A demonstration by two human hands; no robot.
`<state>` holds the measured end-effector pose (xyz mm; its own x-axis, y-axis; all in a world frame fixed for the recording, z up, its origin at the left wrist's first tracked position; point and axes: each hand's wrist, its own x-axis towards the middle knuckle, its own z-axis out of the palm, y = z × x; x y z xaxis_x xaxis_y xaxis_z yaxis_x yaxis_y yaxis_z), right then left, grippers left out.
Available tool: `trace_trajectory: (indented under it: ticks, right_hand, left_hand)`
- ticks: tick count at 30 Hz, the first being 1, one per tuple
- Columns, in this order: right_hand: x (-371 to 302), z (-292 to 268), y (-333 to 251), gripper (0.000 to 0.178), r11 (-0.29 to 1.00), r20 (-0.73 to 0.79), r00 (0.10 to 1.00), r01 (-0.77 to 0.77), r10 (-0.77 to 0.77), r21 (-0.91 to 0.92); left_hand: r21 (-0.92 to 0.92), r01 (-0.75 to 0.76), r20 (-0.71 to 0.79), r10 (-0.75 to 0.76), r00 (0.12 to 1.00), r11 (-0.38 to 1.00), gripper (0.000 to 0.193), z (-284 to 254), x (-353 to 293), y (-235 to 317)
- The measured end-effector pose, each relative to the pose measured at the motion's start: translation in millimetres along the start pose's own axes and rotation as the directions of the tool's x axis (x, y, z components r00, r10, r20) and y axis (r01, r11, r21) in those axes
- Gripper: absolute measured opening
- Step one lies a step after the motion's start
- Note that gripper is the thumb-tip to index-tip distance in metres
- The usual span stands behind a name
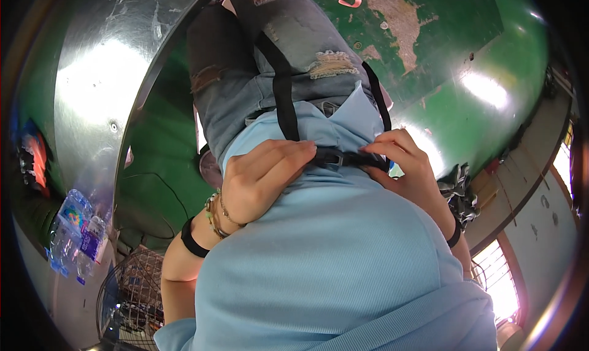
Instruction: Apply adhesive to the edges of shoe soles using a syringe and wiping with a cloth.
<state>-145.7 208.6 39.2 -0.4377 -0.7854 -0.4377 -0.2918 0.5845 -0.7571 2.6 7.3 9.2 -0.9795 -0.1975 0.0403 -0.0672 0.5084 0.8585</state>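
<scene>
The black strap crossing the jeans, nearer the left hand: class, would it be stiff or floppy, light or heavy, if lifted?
The strap would probably flop, since it bends as it crosses the jeans. It is likely light, looking narrow and thin. It seems unlikely to roll, as it appears flat like a ribbon.

This looks like a workshop: a scuffed metal table (86, 127), a green floor (454, 50) with its paint worn through in patches, and a barred window (498, 280).
</scene>
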Motion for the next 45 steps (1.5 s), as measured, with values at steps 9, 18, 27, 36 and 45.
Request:
trace_trajectory:
  ticks: [9, 18, 27, 36, 45]
  right_hand:
    - [-8, 6, 13, 0.027, 0.928, -0.091, 0.969, 0.191, -0.231, -0.32]
    - [29, 7, 4, 0.026, 0.849, -0.131, 0.86, 0.443, -0.494, -0.288]
    - [44, 7, -6, 0.02, 0.729, -0.013, 0.778, 0.582, -0.628, -0.359]
    - [34, 10, 5, 0.021, 0.991, -0.121, 0.983, 0.136, -0.135, 0.001]
    - [25, -16, 2, 0.02, 0.982, 0.022, 0.991, 0.137, -0.135, -0.133]
  left_hand:
    - [0.171, -0.336, -0.004, 0.341, 0.94, 0.926, 0.022, -7, 1, -5]
    - [0.162, -0.245, -0.022, 0.252, 0.967, 0.956, 0.021, -27, -22, -6]
    - [-0.319, 0.225, 0.035, -0.226, 0.974, 0.921, 0.031, -19, -12, -2]
    - [0.116, 0.027, 0.411, -0.073, 0.909, 0.993, 0.017, 9, 41, -6]
    - [0.002, 0.083, 0.461, -0.075, 0.884, 0.997, 0.014, 14, 44, -6]
